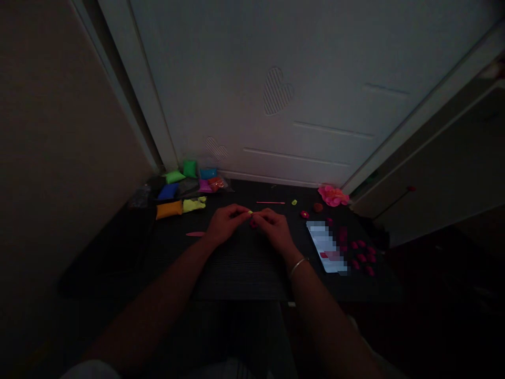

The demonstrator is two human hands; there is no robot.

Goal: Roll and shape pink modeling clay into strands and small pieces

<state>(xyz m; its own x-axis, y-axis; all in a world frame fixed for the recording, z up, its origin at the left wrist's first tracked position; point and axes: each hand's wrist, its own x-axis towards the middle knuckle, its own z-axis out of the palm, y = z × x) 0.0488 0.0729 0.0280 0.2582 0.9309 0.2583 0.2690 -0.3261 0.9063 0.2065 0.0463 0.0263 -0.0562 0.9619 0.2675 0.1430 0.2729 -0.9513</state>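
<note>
In the dim light, my left hand (225, 223) and my right hand (274, 226) meet over the middle of the dark table. Their fingertips pinch a tiny yellow piece of modelling clay (250, 212) from both sides. Just below the fingertips a dark pink clay piece (253, 223) shows, partly covered by my right hand; whether it is held or lies on the table I cannot tell. A pink flat clay tool (194, 234) lies beside my left wrist. Beyond the hands is a thin pink stick tool (270, 202).
Colourful clay packets, among them an orange one (169, 210) and an opened yellow one (194, 204), lie at left. A phone (326, 247), several dark pink clay pieces (362, 258), a pink-yellow piece (304, 215), a brownish ball (317, 207) and a pink flower (333, 195) are at right.
</note>
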